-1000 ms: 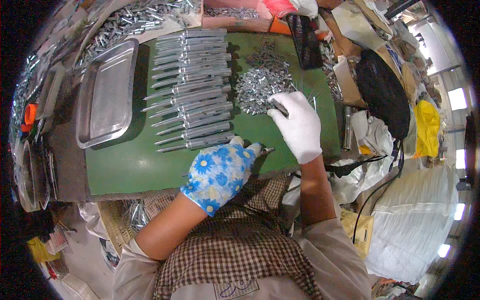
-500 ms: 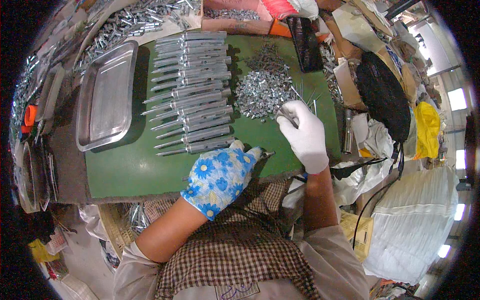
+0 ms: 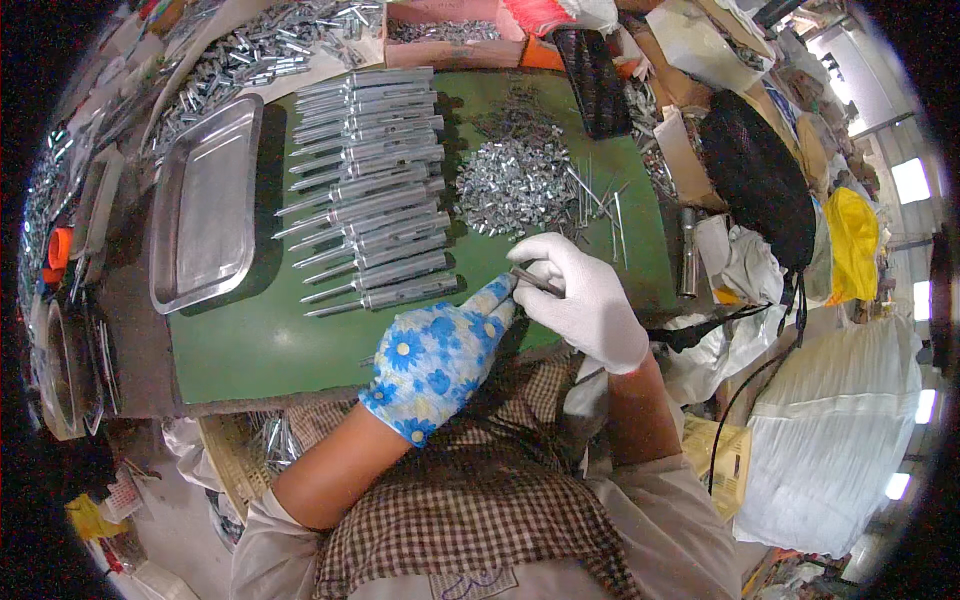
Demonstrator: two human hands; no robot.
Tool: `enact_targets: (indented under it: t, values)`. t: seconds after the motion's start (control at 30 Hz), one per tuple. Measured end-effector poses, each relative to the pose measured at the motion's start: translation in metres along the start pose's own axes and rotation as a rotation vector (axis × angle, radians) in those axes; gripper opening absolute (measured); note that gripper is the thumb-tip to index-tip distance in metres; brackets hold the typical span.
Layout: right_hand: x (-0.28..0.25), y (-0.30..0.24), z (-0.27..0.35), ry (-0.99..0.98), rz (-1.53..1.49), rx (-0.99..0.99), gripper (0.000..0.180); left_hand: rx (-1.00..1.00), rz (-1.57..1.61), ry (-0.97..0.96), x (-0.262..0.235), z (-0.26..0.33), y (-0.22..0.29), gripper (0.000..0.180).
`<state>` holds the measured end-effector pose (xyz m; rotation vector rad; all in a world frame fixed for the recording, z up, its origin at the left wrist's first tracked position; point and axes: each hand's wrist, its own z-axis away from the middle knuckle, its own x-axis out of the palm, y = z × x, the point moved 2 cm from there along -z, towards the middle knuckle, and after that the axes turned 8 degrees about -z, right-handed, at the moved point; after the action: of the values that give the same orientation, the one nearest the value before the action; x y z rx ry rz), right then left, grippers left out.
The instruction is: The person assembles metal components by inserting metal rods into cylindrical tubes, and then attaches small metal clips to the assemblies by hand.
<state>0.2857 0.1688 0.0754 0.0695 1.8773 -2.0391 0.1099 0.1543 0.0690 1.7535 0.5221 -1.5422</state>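
My left hand (image 3: 432, 358), in a blue flowered glove, is closed near the front edge of the green work surface. A slim metal rod (image 3: 368, 361) shows its end beside that glove; the fingers hide the rest. My right hand (image 3: 585, 298), in a white glove, pinches a short dark-grey metal rod (image 3: 538, 281) at the left fingertips. Left of the hands lies a column of long silver pointed rods (image 3: 395, 225), tips to the left. Beyond the right hand sits a pile of small silver cylinders (image 3: 515, 185), with several thin metal pins (image 3: 618, 220) beside it.
On the left stands a shallow steel tray (image 3: 205, 215). Small dark parts (image 3: 520, 115) lie behind the cylinders. At the back are a pink box (image 3: 450, 50) of small parts and loose metal pieces (image 3: 270, 60). A black bag (image 3: 755, 170) and a metal tube (image 3: 688, 250) are to the right.
My right hand has come left and nearer, from beside the cylinder pile to my left fingertips, bringing the short rod with it. My left hand stays almost in place.
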Motion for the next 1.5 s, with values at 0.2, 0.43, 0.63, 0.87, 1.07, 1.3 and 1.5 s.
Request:
enact_targets:
  t: [0.2,0.43,0.63,0.87,1.07,1.3,1.5]
  values:
    - [-0.001,0.005,0.006,0.038,0.084,-0.138,0.029,0.023,-0.094,0.029,0.006,0.001,0.001,0.044]
    - [0.000,-0.006,-0.006,0.126,0.608,-0.346,0.021,0.038,-0.066,0.108,0.005,0.004,-0.002,0.033]
    - [-0.015,-0.002,-0.038,0.331,0.638,-0.340,0.017,0.032,-0.058,0.112,0.010,0.005,-0.002,0.037]
    - [0.002,-0.008,0.000,-0.007,0.199,-0.047,0.014,0.015,-0.057,0.158,0.004,0.004,0.000,0.027]
    - [0.000,0.000,-0.005,-0.007,0.249,-0.112,0.015,-0.003,-0.055,0.027,0.009,0.003,-0.002,0.041]
    - [-0.026,-0.004,-0.035,0.388,0.572,-0.188,0.018,-0.007,-0.014,0.065,0.000,0.002,0.001,0.032]
    - [-0.007,-0.009,-0.062,0.283,0.712,-0.433,0.018,-0.043,-0.027,0.024,0.006,0.001,0.000,0.038]
